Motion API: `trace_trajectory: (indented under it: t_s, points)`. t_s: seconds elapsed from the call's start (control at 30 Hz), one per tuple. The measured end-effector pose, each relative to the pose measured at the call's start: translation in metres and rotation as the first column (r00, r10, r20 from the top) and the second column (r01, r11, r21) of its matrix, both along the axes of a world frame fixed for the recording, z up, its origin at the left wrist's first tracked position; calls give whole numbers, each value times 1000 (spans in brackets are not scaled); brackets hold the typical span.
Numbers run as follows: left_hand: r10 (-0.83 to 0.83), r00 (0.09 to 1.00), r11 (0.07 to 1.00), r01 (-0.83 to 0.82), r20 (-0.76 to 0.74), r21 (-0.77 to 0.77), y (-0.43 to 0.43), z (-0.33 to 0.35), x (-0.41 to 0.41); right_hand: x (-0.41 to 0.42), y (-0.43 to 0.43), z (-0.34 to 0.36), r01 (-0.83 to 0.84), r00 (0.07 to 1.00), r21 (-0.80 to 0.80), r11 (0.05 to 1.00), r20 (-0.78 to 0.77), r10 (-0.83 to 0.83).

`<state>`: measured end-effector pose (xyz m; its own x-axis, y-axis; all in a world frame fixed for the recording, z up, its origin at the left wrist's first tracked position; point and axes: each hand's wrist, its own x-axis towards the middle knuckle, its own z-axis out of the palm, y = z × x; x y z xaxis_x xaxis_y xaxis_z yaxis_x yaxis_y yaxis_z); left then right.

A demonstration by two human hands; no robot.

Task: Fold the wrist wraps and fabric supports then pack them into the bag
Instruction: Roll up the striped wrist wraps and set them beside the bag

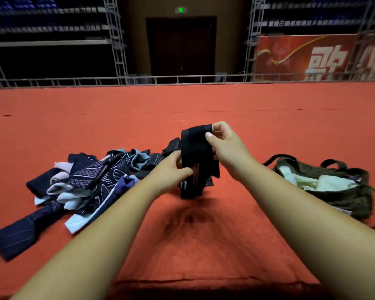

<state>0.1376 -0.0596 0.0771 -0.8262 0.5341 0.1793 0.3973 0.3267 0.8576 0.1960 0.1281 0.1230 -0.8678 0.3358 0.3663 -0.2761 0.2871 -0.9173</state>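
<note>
Wrap handling: I judged the black wrist wrap light, soft and limp, slightly springy; a loose fold would likely spring open.
Grip point: I judged the folded top edge and the lower band the best holds, since they kept the layers stacked.
Wrap position: It hung at frame centre, above the red carpet, with its striped tail drooping.
Right hand: Its fingers were curled and pinched the wrap's top fold.
Left hand: Its fingers were curled and pinched the lower band from the left.
Pile: Unfolded supports lay at centre left.
Bag: It lay open at right, well apart from the wrap.
</note>
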Motion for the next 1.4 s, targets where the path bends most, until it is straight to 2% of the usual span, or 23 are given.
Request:
trace_trajectory:
  t_s: [0.13, 0.27, 0.4, 0.5, 0.57, 0.6, 0.67, 0.73, 0.83, 0.97, 1.03, 1.1, 1.17, 1.23, 1.33, 1.4]
  points:
    - [-44, 999, 994, 45, 17, -101, 8, -12, 6, 9, 4, 2, 53, 997, -78, 996, 52, -49]
    - [-134, 966, 991, 129, 220, 37, 8, -26, 18, 10, 12, -5, 176, 982, -254, 951, 117, -151]
    - [-66, 977, 998, 61, 204, 30, 6, -33, 23, 10, 31, -27, 282, 950, -335, 899, 228, -214]
    - [-13, 956, 999, 0, 293, 46, 6, -34, 23, 10, 43, -45, 371, 917, -358, 857, 290, -276]
    - [-12, 943, 995, -21, 332, 95, 8, -31, 23, 7, 52, -59, 435, 871, -304, 848, 380, -311]
    - [-29, 937, 992, -16, 349, 126, 9, -28, 24, 6, 55, -65, 451, 836, -216, 866, 440, -326]
    - [-57, 917, 982, -20, 396, 187, 10, -20, 26, 6, 60, -75, 406, 745, 69, 911, 552, -374]
    - [-97, 895, 966, -21, 436, 257, 12, -15, 26, 8, 56, -81, 285, 686, 326, 902, 588, -429]
    - [-119, 871, 941, -54, 477, 333, 18, 0, 30, 17, 41, -82, 116, 753, 471, 875, 533, -386]
    - [-178, 790, 873, -148, 587, 464, 22, 18, 32, 25, 31, -74, -32, 847, 672, 740, 411, -336]
    - [-214, 774, 862, -137, 596, 489, 19, 24, 29, 26, 30, -66, -105, 879, 668, 737, 408, -245]
    - [-198, 804, 879, -108, 561, 464, 14, 29, 27, 25, 31, -58, -161, 903, 641, 750, 402, -149]
    - [-170, 842, 874, -110, 512, 472, 11, 34, 25, 26, 34, -51, -163, 920, 538, 827, 385, -70]
    - [-161, 862, 849, -128, 481, 513, 10, 43, 22, 30, 36, -42, -147, 937, 484, 863, 347, -35]
    - [-195, 870, 804, -124, 454, 582, 8, 61, 20, 33, 39, -28, -117, 959, 504, 856, 281, -35]
    - [-192, 881, 787, -126, 433, 604, 8, 73, 21, 36, 38, -16, -121, 969, 430, 894, 248, 12]
